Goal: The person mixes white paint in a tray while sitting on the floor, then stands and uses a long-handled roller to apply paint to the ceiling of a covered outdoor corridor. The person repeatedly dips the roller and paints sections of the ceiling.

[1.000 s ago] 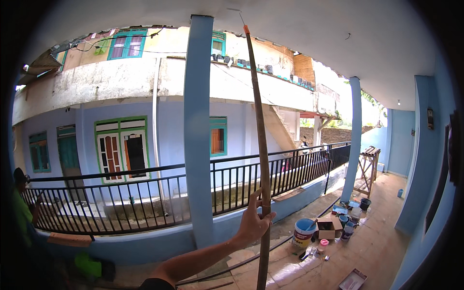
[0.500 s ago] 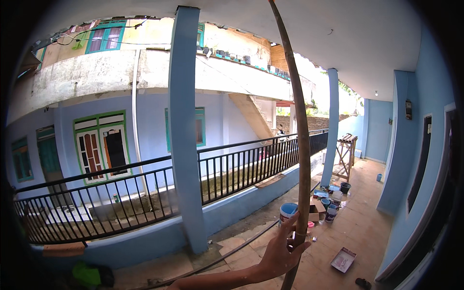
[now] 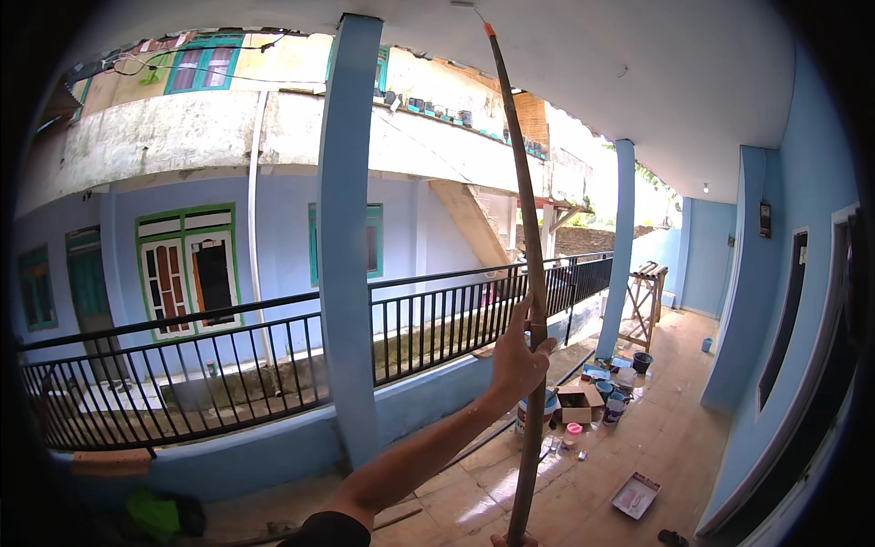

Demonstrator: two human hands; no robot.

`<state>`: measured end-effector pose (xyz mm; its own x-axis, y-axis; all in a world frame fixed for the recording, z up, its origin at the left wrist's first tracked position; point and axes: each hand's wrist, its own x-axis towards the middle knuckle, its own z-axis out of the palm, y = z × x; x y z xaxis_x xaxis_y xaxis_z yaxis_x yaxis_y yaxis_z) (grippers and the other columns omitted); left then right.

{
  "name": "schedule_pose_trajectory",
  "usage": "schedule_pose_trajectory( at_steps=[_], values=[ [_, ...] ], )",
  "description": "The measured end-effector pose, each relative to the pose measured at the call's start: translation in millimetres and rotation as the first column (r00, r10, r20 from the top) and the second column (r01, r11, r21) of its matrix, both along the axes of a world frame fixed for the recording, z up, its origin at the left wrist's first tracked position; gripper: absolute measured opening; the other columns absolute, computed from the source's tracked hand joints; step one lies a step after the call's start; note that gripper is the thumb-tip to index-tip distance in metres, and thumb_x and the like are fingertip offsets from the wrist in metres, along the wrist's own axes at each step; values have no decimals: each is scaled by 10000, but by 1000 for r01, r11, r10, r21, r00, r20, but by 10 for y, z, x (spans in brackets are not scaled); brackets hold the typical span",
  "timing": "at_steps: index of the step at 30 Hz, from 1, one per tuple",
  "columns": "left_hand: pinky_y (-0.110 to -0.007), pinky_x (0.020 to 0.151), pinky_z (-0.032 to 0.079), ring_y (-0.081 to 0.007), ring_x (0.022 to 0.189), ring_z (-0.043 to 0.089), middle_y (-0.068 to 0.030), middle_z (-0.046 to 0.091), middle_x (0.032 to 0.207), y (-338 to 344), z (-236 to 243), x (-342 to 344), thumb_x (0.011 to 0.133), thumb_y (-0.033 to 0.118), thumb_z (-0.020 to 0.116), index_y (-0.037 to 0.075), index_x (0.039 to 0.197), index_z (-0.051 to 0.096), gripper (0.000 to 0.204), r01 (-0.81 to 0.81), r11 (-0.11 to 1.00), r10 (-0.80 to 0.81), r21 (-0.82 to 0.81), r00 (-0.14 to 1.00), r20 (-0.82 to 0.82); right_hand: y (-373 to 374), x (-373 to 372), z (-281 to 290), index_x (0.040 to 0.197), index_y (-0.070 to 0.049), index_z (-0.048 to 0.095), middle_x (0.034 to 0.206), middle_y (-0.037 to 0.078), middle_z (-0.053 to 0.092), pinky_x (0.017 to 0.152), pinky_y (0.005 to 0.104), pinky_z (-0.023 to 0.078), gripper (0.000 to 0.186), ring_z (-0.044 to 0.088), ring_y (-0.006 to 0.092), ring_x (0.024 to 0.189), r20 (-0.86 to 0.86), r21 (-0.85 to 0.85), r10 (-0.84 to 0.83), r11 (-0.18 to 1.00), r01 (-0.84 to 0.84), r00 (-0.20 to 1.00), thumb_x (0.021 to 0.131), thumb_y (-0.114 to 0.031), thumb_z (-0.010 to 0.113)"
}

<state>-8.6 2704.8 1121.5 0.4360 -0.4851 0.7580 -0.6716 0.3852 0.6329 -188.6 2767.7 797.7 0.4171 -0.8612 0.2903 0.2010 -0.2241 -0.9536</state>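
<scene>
A long wooden pole (image 3: 530, 273) runs from the lower edge up to the ceiling. At its top is an orange grip, with a paint roller (image 3: 462, 5) against the white ceiling, partly cut off by the frame's upper edge. My left hand (image 3: 521, 362) is closed around the pole's middle, the arm reaching in from the lower left in a black sleeve. Lower down, only a bit of my right hand (image 3: 512, 541) shows at the bottom edge, gripping the pole's lower part.
A blue pillar (image 3: 350, 228) and black railing (image 3: 447, 328) stand left. Paint buckets (image 3: 614, 407), a cardboard box (image 3: 581, 402) and a pink-lidded jar (image 3: 571, 435) sit on the tiles. A paint tray (image 3: 636, 495) lies nearer. Farther back is a wooden trestle (image 3: 645, 305); a blue wall (image 3: 814, 173) runs right.
The pole's upper end has come down into view, showing the orange grip and roller. My left hand is higher in the picture, and my right hand now shows at the bottom edge.
</scene>
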Motion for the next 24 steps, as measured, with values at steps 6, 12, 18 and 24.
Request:
schedule_pose_trajectory(
  at_steps=[6, 12, 18, 24],
  values=[
    [-425, 785, 594, -362, 986, 726, -261, 647, 1207, 326, -396, -358, 943, 100, 701, 97, 1560, 214, 786, 209, 973, -200, 99, 975, -99, 20, -366, -720, 557, -101, 524, 543, -64, 459, 455, 319, 306, 394, 400, 73, 499, -186, 7, -6, 1000, 7, 982, 855, -150, 776],
    [-369, 824, 630, -257, 999, 719, -249, 581, 1305, 775, -696, -718, 971, 82, 679, 69, 1569, 133, 810, 374, 913, -351, 165, 924, -152, 385, -799, -893, 569, -114, 529, 541, -59, 465, 439, 316, 296, 384, 397, 70, 483, -243, 309, 138, 949, -58, 960, 861, -164, 773],
    [-324, 749, 623, -217, 916, 721, -201, 618, 1222, 598, -167, -290, 967, 31, 661, 93, 1559, 226, 738, 215, 970, -197, 114, 969, -149, 403, -345, -309, 576, -121, 529, 548, -53, 481, 431, 311, 290, 381, 397, 67, 477, -194, 244, 97, 969, -48, 976, 868, -173, 769],
    [-316, 731, 614, -210, 868, 724, -214, 638, 1213, 500, 120, 12, 963, 13, 657, 84, 1545, 260, 708, 150, 984, -135, 95, 980, -143, 368, -108, 38, 580, -126, 522, 551, -52, 486, 434, 307, 299, 382, 402, 64, 481, -49, 280, 237, 936, -214, 970, 873, -174, 762]
  ],
)
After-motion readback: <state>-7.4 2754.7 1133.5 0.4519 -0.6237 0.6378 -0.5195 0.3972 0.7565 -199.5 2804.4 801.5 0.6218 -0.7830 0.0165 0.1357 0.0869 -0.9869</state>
